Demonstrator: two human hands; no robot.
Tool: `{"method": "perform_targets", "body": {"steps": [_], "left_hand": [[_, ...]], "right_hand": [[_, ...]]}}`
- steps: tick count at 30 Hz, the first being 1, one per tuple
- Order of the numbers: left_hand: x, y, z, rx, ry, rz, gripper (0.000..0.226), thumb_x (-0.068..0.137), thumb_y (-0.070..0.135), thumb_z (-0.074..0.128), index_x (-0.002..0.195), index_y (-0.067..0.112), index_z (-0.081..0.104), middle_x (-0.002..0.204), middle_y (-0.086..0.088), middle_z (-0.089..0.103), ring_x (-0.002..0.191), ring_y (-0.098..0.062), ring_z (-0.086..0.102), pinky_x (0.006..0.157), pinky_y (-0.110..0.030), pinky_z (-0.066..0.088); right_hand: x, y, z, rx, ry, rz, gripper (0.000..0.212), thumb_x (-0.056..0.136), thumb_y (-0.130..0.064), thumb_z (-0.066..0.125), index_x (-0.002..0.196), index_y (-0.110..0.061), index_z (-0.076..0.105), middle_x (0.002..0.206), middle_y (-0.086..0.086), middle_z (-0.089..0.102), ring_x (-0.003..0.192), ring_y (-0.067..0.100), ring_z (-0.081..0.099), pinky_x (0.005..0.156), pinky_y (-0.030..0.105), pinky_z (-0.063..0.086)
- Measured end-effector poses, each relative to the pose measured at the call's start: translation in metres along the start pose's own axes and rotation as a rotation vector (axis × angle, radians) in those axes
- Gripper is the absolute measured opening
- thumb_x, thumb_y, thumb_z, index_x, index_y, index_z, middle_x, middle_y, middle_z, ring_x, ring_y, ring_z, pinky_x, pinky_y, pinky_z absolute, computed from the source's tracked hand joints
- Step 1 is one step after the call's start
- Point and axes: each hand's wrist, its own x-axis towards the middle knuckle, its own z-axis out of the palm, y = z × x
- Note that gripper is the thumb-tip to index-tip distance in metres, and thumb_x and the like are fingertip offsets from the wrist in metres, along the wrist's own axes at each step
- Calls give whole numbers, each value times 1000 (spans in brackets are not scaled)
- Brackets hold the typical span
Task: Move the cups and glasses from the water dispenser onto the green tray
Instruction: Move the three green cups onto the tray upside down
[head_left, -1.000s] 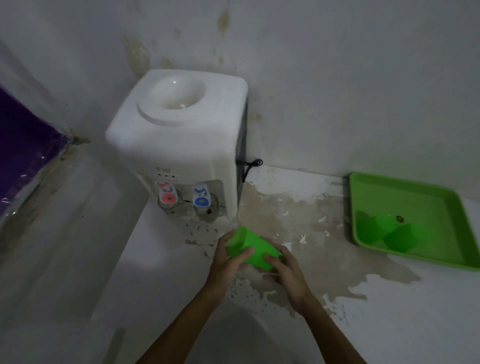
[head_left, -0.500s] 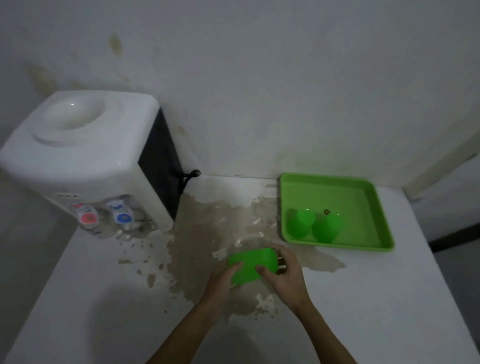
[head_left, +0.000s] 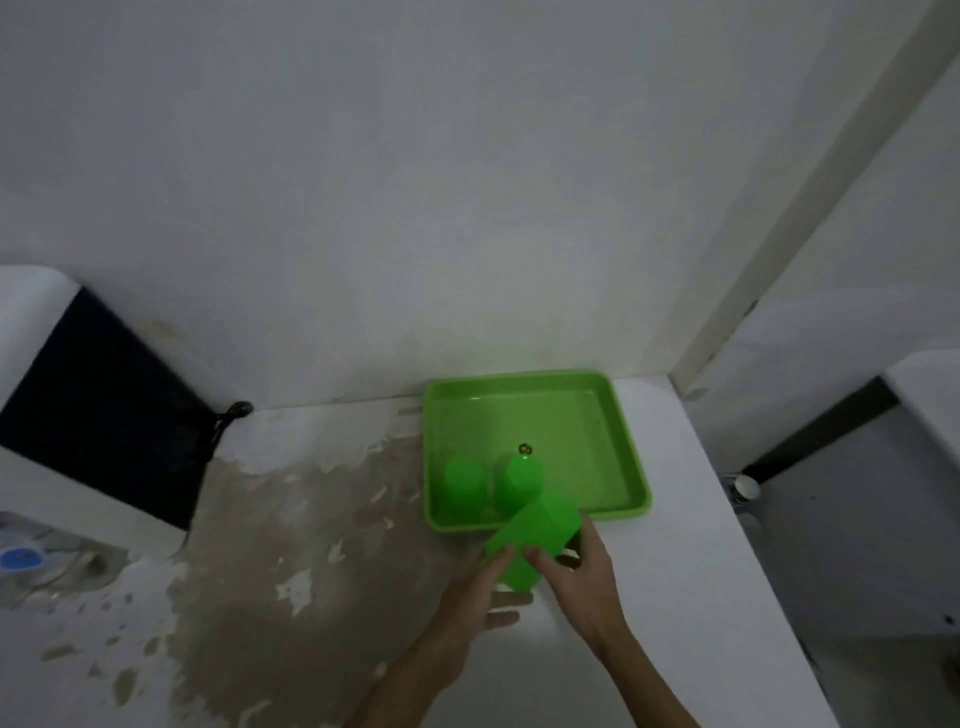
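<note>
A green plastic cup (head_left: 535, 535) is tilted on its side between my hands, just in front of the green tray's near edge. My left hand (head_left: 480, 597) touches its lower end with loosely spread fingers. My right hand (head_left: 582, 577) grips it from the right. The green tray (head_left: 618, 426) lies against the back wall. Two green cups (head_left: 464, 480) (head_left: 519, 475) stand upside down in its near left part. The white water dispenser (head_left: 31, 395) is at the far left, with a blue tap (head_left: 20, 557) just visible.
The white counter (head_left: 675, 597) has a large patch of peeled, brownish surface in the middle. Its right edge drops off to a darker floor area. A black cord (head_left: 228, 415) hangs behind the dispenser. A small dark speck (head_left: 524, 448) lies in the tray.
Both hands carried the green cup rightward, from in front of the dispenser to the tray's near edge. The view swung right, so the dispenser is now mostly out of frame.
</note>
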Motion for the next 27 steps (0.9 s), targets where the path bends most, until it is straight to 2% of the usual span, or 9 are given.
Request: {"method": "perform_targets", "body": {"steps": [3,5,6,9,11,14,18,23,27], "left_hand": [[15,7,7,176,66,84,18,97,32,56,114,28,59,106,1,71,84,-16,72,72,-32,55],[26,10,7,251,103,154,16,96,26,58,111,23,64,103,-1,71,80,-14,69,66,-25,52],[30,12,5,275,108,192,13,95,23,60,106,24,65,101,-2,71,81,-14,69,68,-26,54],[47,17,-1,352,108,242,14,93,16,63,100,27,68,103,-4,69,96,-19,68,89,-43,58],[57,20,-1,377,112,246,14,92,15,63,98,27,69,106,-4,68,101,-19,66,91,-41,55],[71,22,1,342,132,227,15,92,13,64,97,25,69,103,-7,69,98,-23,68,86,-35,55],[85,22,1,342,156,197,14,92,13,63,99,24,69,99,-10,71,94,-26,70,85,-38,56],[96,18,0,373,148,172,14,91,16,64,99,27,68,91,-4,71,87,-19,69,77,-32,53],[103,17,0,387,137,164,15,91,17,65,96,30,68,89,-3,72,90,-22,70,76,-31,52]], "right_hand": [[19,2,-14,-20,47,3,50,80,-12,79,117,-37,55,106,-11,70,98,10,68,69,21,60],[31,5,-21,-46,72,18,48,79,-18,80,119,-32,56,108,-9,70,99,12,68,76,32,63],[37,6,-24,-58,85,19,49,78,-23,81,121,-30,57,109,-8,70,100,12,67,80,38,62],[56,10,-31,-141,141,22,64,73,-36,82,129,-24,53,116,-3,67,104,18,64,88,43,59],[66,12,-34,-187,170,30,70,73,-33,84,133,-21,50,120,1,63,107,22,60,91,43,56],[82,17,-37,-233,177,27,76,72,-28,86,136,-19,46,124,4,61,112,22,57,95,43,54],[102,27,-35,-271,143,69,83,71,-26,86,140,-17,42,131,7,59,118,25,57,100,49,53],[116,37,-30,-314,130,94,87,70,-18,86,144,-15,38,138,11,55,127,29,53,104,54,49],[119,45,-28,-330,137,110,86,70,-14,85,143,-15,40,137,11,56,126,31,54,104,55,50]]}}
